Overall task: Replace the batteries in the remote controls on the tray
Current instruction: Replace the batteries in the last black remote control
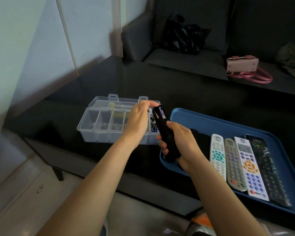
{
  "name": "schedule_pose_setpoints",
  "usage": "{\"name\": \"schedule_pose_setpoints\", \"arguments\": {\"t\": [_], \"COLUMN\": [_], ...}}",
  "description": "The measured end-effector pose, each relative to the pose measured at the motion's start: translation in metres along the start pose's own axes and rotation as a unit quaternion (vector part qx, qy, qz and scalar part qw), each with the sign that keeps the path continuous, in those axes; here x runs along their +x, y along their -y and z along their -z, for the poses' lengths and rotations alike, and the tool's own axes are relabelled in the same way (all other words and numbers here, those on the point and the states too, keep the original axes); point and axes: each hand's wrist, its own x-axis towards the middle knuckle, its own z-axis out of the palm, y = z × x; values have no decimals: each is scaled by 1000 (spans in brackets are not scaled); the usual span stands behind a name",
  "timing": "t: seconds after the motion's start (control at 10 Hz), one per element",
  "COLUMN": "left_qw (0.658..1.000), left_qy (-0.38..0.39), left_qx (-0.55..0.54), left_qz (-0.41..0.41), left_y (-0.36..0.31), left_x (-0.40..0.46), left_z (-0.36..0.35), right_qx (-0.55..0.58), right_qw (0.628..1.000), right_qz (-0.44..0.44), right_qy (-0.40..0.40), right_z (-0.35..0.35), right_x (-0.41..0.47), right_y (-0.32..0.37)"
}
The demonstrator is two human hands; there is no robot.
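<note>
Five remotes show: one black remote (166, 133) held up at the centre, its open bay showing one battery (162, 113), and four lying side by side on the tray (194, 116) at 4 o'clock, white (217, 154), grey (234, 164), white with orange keys (250, 167) and black (269, 171). One clear box (99, 132) sits at 9 o'clock with five compartments visible, the rightmost holding loose batteries (154, 126), too jumbled to count. Two hands. One pink bag (242, 64) at 1 o'clock.
</note>
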Motion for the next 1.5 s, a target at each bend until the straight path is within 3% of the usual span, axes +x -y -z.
{"name": "schedule_pose_setpoints", "arguments": {"t": [0.1,0.4,0.6,0.8,1.0,1.2,1.5], "left_qw": [999,979,972,992,981,977,987], "left_qy": [11,-70,-60,-82,-30,-96,-82], "left_qx": [-44,-190,-225,-94,142,125,78], "left_qz": [-15,33,5,7,-131,-142,-116], "left_y": [1,0,1,10,16,13,10], "left_x": [0,-1,3,4,4,2,5], "left_z": [1,1,-1,-2,-1,-2,-2], "right_qx": [-9,-14,-20,-21,-32,-62,-80], "right_qw": [1000,999,999,999,998,996,994], "right_qz": [18,34,42,47,53,65,75], "right_qy": [-2,-10,-9,-16,-21,-21,-12], "right_z": [0,1,2,4,5,5,7], "right_x": [-1,-2,-1,0,1,3,1], "right_y": [2,7,6,7,3,0,-1]}}
